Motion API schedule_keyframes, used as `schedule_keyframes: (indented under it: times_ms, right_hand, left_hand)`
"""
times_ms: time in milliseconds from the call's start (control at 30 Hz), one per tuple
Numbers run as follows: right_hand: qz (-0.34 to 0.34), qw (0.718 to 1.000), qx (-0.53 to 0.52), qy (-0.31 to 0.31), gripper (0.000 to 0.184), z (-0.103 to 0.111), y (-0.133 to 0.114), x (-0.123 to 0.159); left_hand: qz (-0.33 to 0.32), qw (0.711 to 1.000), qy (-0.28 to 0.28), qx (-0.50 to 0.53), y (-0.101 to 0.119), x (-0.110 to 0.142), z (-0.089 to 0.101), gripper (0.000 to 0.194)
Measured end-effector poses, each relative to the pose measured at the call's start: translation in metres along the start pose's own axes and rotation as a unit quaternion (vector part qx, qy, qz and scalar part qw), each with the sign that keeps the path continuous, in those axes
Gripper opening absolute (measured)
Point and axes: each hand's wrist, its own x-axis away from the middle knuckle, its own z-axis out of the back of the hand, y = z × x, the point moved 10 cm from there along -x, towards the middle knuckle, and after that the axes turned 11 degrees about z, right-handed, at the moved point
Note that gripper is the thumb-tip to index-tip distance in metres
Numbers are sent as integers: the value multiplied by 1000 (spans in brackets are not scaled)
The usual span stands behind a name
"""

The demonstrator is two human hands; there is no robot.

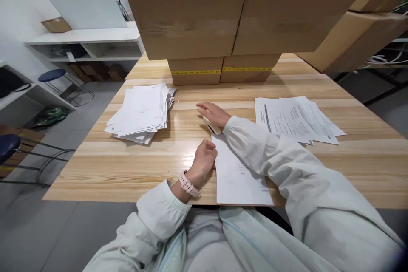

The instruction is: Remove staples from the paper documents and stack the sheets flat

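A printed sheet of paper [237,178], possibly more than one layer, lies in front of me at the table's near edge. My left hand [204,159] is closed at its upper left edge, fingers curled, apparently pinching the paper there; the fingertips are partly hidden. At the sheet's top left corner is a small cream-coloured stapler [211,126]. My right hand [215,114] lies over it with the fingers stretched out to the left and the palm on or just above it. My right sleeve covers part of the sheet.
A thick, uneven paper stack [140,108] sits on the left of the wooden table [105,170]. Fanned printed sheets [290,117] lie on the right. Large cardboard boxes [194,17] are stacked at the back, the upper ones overhanging smaller boxes [196,66]. Stools [52,75] stand on the left.
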Motion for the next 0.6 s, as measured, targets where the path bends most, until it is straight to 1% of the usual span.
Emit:
schedule_keyframes:
  times_ms: [67,133,167,200,233,267,300,333,367,400,433,467,500,533,567,600]
  right_hand:
    - [7,997,-53,53,41,42,-4,23]
    - [-2,993,-49,109,44,84,-5,64]
    - [-29,990,-27,136,44,101,-2,92]
    - [-73,985,-7,157,45,113,3,122]
    - [-128,979,-1,159,47,116,10,154]
    - [-182,975,-21,128,54,107,16,183]
    - [-225,967,-72,93,62,92,19,211]
    - [-243,958,-144,52,69,70,15,233]
    - [-247,946,-210,28,72,51,7,249]
    - [-250,931,-264,23,69,36,-2,261]
    - [-256,918,-301,34,64,26,-9,269]
    - [-268,908,-317,63,57,22,-10,272]
    - [-282,901,-313,104,51,24,-7,273]
    - [-293,896,-297,153,48,33,0,271]
    - [-298,892,-272,205,48,46,12,266]
    - [-293,888,-243,257,48,64,27,261]
  left_hand:
    - [-16,1000,-21,10,0,12,5,20]
    - [-34,999,-38,3,0,28,11,17]
    - [-45,998,-43,-4,1,36,14,16]
    - [-59,997,-46,-11,2,43,16,15]
    - [-78,996,-46,-17,5,51,18,16]
    - [-101,994,-42,-23,8,58,19,17]
    - [-127,991,-36,-31,12,64,19,17]
    - [-151,987,-29,-41,16,69,18,18]
    - [-171,984,-21,-53,20,72,16,18]
    - [-187,980,-17,-68,23,74,12,18]
    - [-199,977,-13,-80,25,75,7,18]
    - [-205,975,-14,-88,27,75,3,18]
    - [-203,975,-17,-88,27,73,-2,18]
    - [-196,977,-24,-81,27,71,-6,17]
    - [-185,980,-33,-69,27,69,-8,16]
    - [-175,982,-41,-55,27,68,-9,17]
